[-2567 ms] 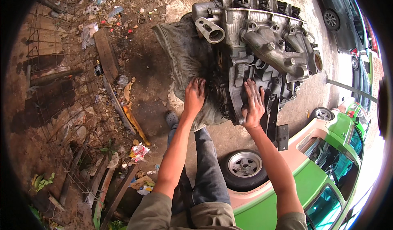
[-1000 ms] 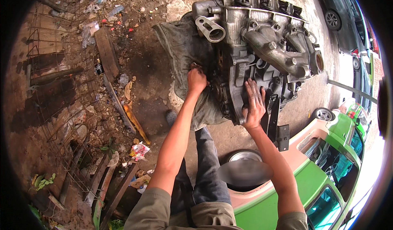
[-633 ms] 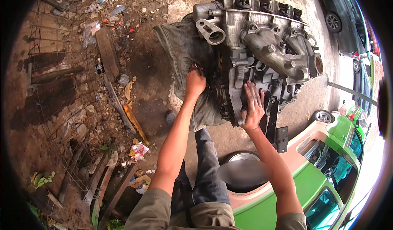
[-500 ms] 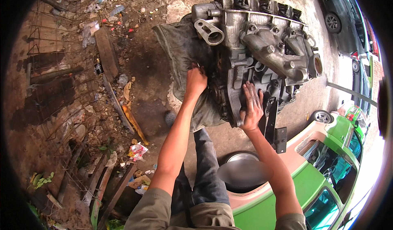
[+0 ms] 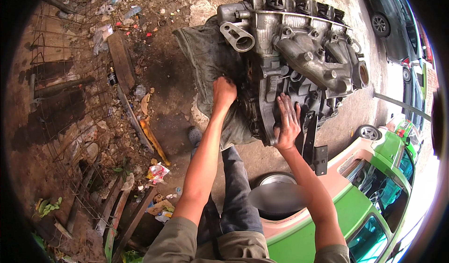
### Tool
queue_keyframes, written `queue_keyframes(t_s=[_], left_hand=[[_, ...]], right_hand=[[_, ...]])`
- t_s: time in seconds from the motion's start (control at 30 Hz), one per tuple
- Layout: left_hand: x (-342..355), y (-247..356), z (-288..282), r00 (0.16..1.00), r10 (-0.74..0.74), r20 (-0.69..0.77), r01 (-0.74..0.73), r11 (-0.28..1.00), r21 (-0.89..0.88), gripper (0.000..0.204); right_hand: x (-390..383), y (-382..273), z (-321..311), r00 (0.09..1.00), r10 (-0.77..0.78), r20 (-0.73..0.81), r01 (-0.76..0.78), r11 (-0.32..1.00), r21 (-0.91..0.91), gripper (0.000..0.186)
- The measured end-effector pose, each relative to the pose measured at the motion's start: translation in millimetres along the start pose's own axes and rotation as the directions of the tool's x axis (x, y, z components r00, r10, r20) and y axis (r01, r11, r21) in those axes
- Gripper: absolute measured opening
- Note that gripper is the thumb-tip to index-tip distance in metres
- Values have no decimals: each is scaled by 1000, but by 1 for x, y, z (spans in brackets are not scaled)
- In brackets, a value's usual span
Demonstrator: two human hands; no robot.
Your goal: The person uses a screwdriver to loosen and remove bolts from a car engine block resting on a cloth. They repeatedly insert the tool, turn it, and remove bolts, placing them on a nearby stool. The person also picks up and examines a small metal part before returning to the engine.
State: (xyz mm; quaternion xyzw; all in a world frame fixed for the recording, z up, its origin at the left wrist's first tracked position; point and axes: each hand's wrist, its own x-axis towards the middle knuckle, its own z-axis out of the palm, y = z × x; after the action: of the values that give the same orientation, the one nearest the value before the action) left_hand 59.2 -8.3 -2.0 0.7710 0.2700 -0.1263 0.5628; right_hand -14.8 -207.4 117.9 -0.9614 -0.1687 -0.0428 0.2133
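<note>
A grey metal car engine (image 5: pixel 269 83) stands in front of me, with its manifold (image 5: pixel 306 59) on the right side. My left hand (image 5: pixel 224 92) is closed in a fist by the engine's dark left end. Whatever the fist holds, if anything, is hidden. My right hand (image 5: pixel 288 125) lies on the engine block's near side, fingers stretched out and pressed to the metal. A grimy grey-green cloth (image 5: pixel 199 52) lies under and left of the engine. A metal bracket (image 5: pixel 236 37) with a round hole juts from the engine's upper left.
Debris, a wooden plank (image 5: pixel 122 59) and wire mesh (image 5: pixel 61 76) cover the ground at left. A black metal bracket (image 5: pixel 320 160) sticks out near my right forearm. A wheel (image 5: pixel 276 181) lies at my right, beside a green car (image 5: pixel 322 225). My shoe (image 5: pixel 194 134) is below the cloth.
My left fist has shifted slightly toward me and turned a little at the wrist. The right hand stays in place on the block.
</note>
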Motion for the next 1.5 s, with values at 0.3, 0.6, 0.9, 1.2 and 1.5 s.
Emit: queue_keyframes(t_s=[0.3, 0.6, 0.9, 1.2, 1.5], left_hand=[[-27, 4, -2, 950, 305, -64, -280, 926, 255, 31], [-59, 7, 9, 959, 234, -162, -212, 967, 144, 29], [-74, 20, 17, 950, 94, -297, -159, 966, -203, 36], [-69, 18, 47, 967, -150, -207, -29, 742, -670, 62], [-80, 10, 52, 952, -74, -297, -130, 782, -610, 62]], right_hand=[[1, -2, -1, 1000, -6, -18, 5, 1000, -3, 69], [0, 0, 1, 1000, -17, -22, 17, 1000, -10, 66], [-1, 0, 1, 1000, -18, -24, 18, 1000, 2, 68], [1, 0, 1, 999, -29, -24, 30, 999, 40, 71], [0, 2, 2, 1000, -22, -17, 23, 998, 54, 69]])
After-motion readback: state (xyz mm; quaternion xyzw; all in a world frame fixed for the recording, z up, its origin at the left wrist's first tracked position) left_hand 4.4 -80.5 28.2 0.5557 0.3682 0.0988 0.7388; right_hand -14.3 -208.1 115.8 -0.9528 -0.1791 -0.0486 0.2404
